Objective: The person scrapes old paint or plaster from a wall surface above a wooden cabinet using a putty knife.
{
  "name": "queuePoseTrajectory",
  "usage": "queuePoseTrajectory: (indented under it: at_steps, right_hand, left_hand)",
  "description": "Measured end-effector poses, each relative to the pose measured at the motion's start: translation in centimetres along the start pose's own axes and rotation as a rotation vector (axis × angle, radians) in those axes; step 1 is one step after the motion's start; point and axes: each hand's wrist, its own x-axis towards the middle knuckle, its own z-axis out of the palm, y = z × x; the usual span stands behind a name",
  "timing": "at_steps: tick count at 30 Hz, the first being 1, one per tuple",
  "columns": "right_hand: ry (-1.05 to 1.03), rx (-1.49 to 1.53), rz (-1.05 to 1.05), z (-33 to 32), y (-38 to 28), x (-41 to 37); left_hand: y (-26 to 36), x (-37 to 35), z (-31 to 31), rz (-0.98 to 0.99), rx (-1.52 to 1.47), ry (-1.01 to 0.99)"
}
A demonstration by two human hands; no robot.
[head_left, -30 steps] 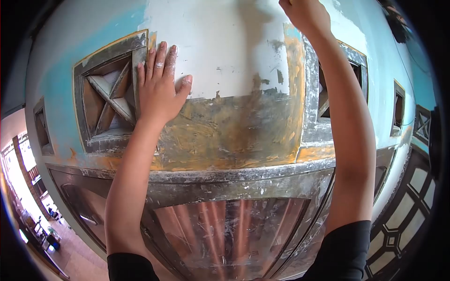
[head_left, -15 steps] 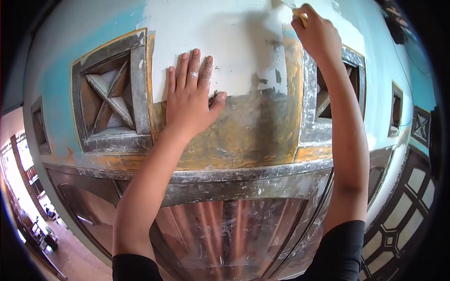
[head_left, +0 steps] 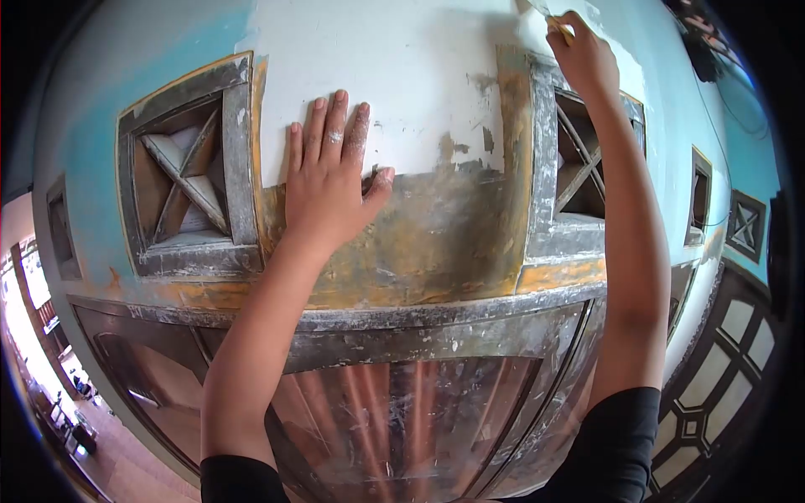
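Observation:
My left hand (head_left: 329, 180) lies flat against the wall, fingers spread, with white smears on some fingers. It spans the edge between a white-coated patch (head_left: 369, 59) above and a bare, brown-and-ochre stained strip (head_left: 419, 235) below. Up at the top right, my right hand (head_left: 587, 59) is closed around the yellowish handle of a putty knife (head_left: 563, 32). The knife's blade reaches up and left over the white area near the top of the view. Part of the handle is hidden by my fingers.
Worn wooden vent frames with crossed bars sit on both sides, the left vent (head_left: 186, 172) and the right vent (head_left: 574, 159). Below runs a scuffed wooden ledge (head_left: 402, 317) over a glass pane with reddish curtains (head_left: 402, 419). Cables (head_left: 713, 117) hang at the right.
My right hand has moved a little to the right along the wall with the putty knife. My left hand stays flat on the wall; the whole view has shifted slightly.

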Motion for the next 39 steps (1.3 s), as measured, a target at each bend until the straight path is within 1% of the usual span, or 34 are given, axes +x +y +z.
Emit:
queuePoseTrajectory:
  at_steps: [2,4,5,8,9,10,12,14,16,17,18,20,21,22,24,26,27,28,30,32,34,36,37,38,39]
  right_hand:
    - [0.01,0.019,-0.018,0.5,0.2,2.1]
    - [0.019,0.2,0.0,-1.3,-1.3,2.5]
    - [-0.04,0.116,0.025,0.0,1.0,2.7]
    - [-0.04,0.075,0.002,-1.9,1.4,-2.2]
    - [-0.104,0.134,0.052,-3.0,0.6,-3.4]
    - [-0.1,0.134,0.053,-2.5,0.9,-2.9]
    - [-0.025,0.084,-0.005,-0.6,1.9,-0.5]
    - [0.007,0.095,-0.004,-0.7,1.2,1.5]
    - [-0.024,0.234,0.094,-2.2,-1.1,1.8]
    - [-0.074,0.204,0.113,-3.3,-1.7,1.0]
    - [-0.074,0.2,0.116,-3.4,-1.0,-0.2]
    - [-0.032,0.089,0.039,-2.4,1.1,-3.8]
    - [-0.078,0.093,0.07,-2.5,1.2,-5.5]
    - [-0.041,0.092,0.034,-2.3,1.0,-6.3]
    - [-0.088,0.023,0.091,-1.8,0.7,-4.2]
    - [0.017,0.018,0.028,-0.2,1.8,0.3]
    - [-0.017,-0.012,0.115,-0.3,0.8,2.2]
    - [-0.016,-0.01,0.111,-0.8,0.1,3.1]
    - [-0.029,0.187,0.135,-1.5,-0.6,4.0]
    - [-0.013,0.177,0.102,-2.3,0.3,1.8]
    - [-0.042,0.139,-0.029,-2.2,2.2,-1.7]
    - [-0.094,0.181,0.027,-4.2,-0.6,-6.3]
    - [-0.082,0.229,-0.008,-4.4,-1.6,-7.7]
    - [-0.004,0.227,-0.069,-3.9,-2.5,-8.0]
    - [-0.012,0.197,-0.065,-3.6,-3.0,-7.2]
  left_hand:
    - [0.0,-0.3,0.1,0.006,0.003,-0.006]
    - [-0.1,-0.4,0.0,0.013,0.004,-0.004]
    - [-0.1,-0.5,0.1,0.014,0.001,-0.003]
    - [0.0,-0.7,0.0,0.018,-0.014,0.007]
    - [0.0,-0.6,0.1,0.018,-0.005,0.007]
    - [0.0,-0.6,0.0,0.02,-0.005,0.009]
    - [0.1,-0.5,-0.1,0.01,0.01,-0.009]
    - [0.1,-0.4,-0.1,0.016,0.014,-0.007]
    - [0.0,-0.6,0.0,0.013,0.025,-0.014]
    - [0.0,-0.6,-0.1,0.016,0.036,-0.015]
    - [0.1,-0.6,0.0,0.02,0.032,-0.015]
    - [0.3,-0.8,0.1,0.006,0.033,0.0]
    - [0.5,-0.8,0.2,-0.005,0.041,0.003]
    - [0.5,-0.8,0.2,-0.01,0.042,0.008]
    - [0.7,-0.8,0.4,-0.015,0.047,0.004]
    - [0.7,-0.7,0.3,-0.014,0.042,-0.003]
    - [0.8,-1.0,0.3,-0.02,0.038,-0.012]
    - [1.0,-1.2,0.1,-0.025,0.04,-0.01]
    - [1.2,-1.3,-0.1,-0.021,0.045,-0.046]
    - [1.1,-1.3,0.1,-0.012,0.028,-0.041]
    - [1.3,-1.8,0.3,-0.019,0.001,-0.042]
    - [1.6,-1.7,0.3,-0.029,-0.005,-0.024]
    - [1.8,-1.9,0.3,-0.028,-0.008,-0.027]
    - [1.7,-1.8,0.3,-0.033,-0.002,-0.027]
    - [1.6,-1.6,0.3,-0.034,0.005,-0.029]
